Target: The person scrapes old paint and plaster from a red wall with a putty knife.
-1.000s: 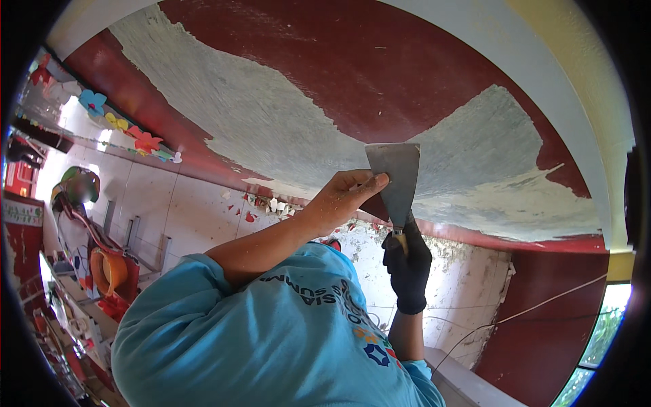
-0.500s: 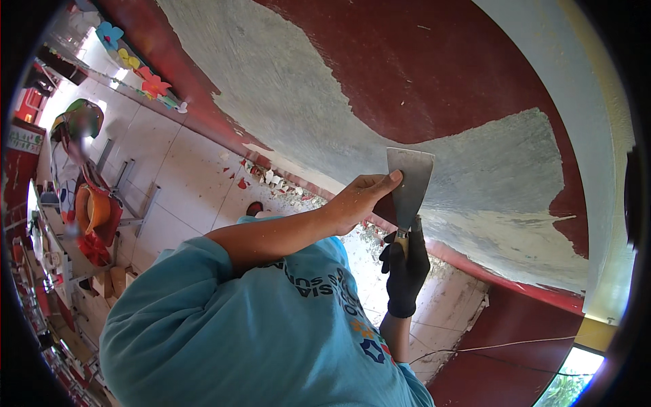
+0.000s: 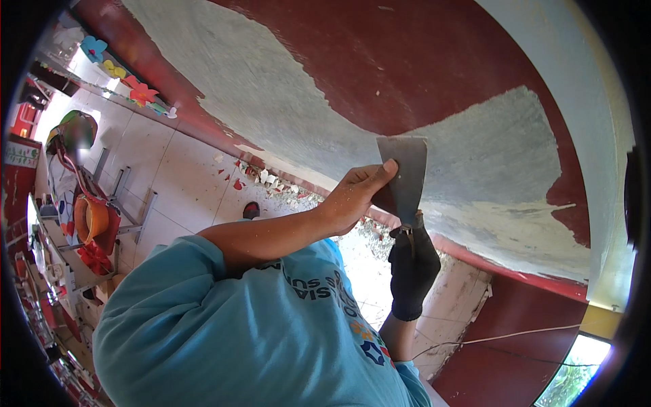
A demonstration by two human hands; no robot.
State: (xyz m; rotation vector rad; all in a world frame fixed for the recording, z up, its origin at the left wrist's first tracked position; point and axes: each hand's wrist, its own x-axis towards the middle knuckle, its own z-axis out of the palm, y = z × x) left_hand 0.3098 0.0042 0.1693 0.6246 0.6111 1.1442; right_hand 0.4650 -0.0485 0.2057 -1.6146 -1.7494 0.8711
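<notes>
A wide-bladed paint scraper (image 3: 409, 178) stands upright before me, its grey metal blade uppermost. My bare left hand (image 3: 354, 195) pinches the blade's left edge, thumb on the near face and the other fingers mostly hidden behind. A small dark red patch (image 3: 385, 201) shows between that hand and the blade; what it is I cannot tell. In a black glove, my right hand (image 3: 412, 271) is closed round the scraper's handle, which it mostly hides. Beyond the blade is the wall (image 3: 488, 156), part dark red paint and part bare grey-white surface with ragged paint edges.
Paint flakes (image 3: 268, 178) litter the tiled floor (image 3: 183, 173) along the wall's foot. A person (image 3: 71, 146) is at the left, near an orange container (image 3: 91, 218) and a cluttered table (image 3: 51, 264). A pale cable (image 3: 502, 342) crosses at lower right. Paper flowers (image 3: 139, 90) decorate the upper left.
My right hand has turned and shifted slightly right, covering more of the handle. The scraper and left hand sit a little further left and higher in view, which has shifted slightly.
</notes>
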